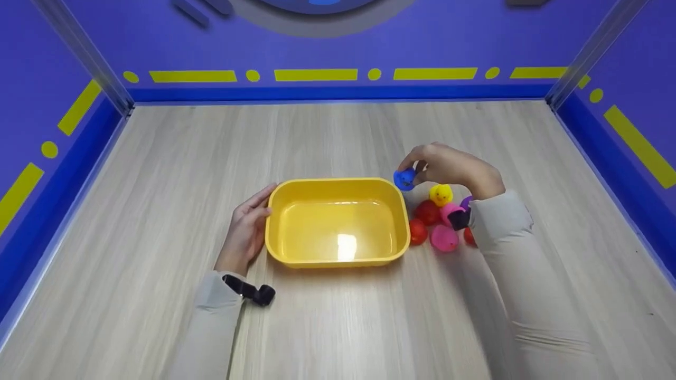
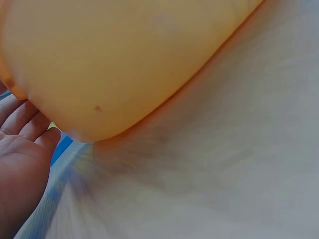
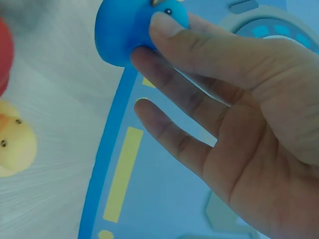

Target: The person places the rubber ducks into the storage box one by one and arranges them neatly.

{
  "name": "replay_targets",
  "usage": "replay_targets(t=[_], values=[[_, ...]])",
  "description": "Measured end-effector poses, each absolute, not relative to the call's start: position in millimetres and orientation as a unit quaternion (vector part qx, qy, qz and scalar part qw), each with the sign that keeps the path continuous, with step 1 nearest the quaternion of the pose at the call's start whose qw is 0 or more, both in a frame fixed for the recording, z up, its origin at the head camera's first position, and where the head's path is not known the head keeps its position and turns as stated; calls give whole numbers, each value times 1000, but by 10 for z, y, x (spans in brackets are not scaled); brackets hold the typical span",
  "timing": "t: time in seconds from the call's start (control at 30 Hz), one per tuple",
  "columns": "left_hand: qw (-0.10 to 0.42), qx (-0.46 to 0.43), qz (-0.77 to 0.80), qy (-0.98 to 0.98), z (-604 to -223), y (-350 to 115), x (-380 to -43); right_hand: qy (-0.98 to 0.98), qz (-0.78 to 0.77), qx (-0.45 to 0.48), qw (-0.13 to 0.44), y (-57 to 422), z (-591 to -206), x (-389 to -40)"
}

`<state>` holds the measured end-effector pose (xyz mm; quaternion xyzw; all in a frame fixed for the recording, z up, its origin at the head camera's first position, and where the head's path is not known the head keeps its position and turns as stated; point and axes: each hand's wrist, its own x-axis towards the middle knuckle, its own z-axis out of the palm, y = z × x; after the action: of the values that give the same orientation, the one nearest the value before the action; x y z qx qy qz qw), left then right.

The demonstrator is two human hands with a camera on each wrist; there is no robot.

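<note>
A yellow plastic basin (image 1: 338, 259) with rounded corners has no objects inside. My left hand (image 1: 248, 224) holds its left side, thumb at the rim. In the left wrist view the fingers (image 2: 31, 122) lie against the outer wall of the basin (image 2: 114, 74). Just off the basin's back right corner, my right hand (image 1: 449, 166) pinches a small blue rubber duck (image 1: 403, 180) between thumb and fingers. The right wrist view shows the blue duck (image 3: 122, 32) at the thumb tip, its black eye visible, while the lower fingers (image 3: 172, 134) extend away from it.
Right of the basin are a yellow duck (image 1: 441, 193), red toys (image 1: 418, 232), pink toys (image 1: 444, 238) and a purple one (image 1: 466, 202), partly covered by the right wrist. Blue panels (image 1: 338, 53) with yellow marks wall the wooden table (image 1: 317, 322) at the back and sides.
</note>
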<state>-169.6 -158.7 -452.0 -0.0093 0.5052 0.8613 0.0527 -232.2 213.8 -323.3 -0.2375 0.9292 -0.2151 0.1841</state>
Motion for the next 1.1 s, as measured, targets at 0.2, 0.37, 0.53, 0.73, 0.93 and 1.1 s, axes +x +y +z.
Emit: replay_targets(t=[0.2,0.37,0.53,0.73,0.93,1.1], values=[[52,-8,865,499,-4493,-1578,-1703,930,-203,-249,176,2019,-3115,-2311],[53,-9,870,489,-4485,-1584,-1706,926,-189,-282,164,1900,-3039,-2286],[52,-8,871,488,-4497,-1589,-1700,922,-182,-301,160,1766,-3006,-2256],[54,-6,869,492,-4503,-1589,-1697,915,-189,-309,177,1581,-3019,-2257],[52,-9,865,499,-4484,-1579,-1694,915,-181,-303,193,1388,-3062,-2270],[48,-9,866,497,-4483,-1581,-1685,910,-193,-302,208,1261,-3109,-2296]])
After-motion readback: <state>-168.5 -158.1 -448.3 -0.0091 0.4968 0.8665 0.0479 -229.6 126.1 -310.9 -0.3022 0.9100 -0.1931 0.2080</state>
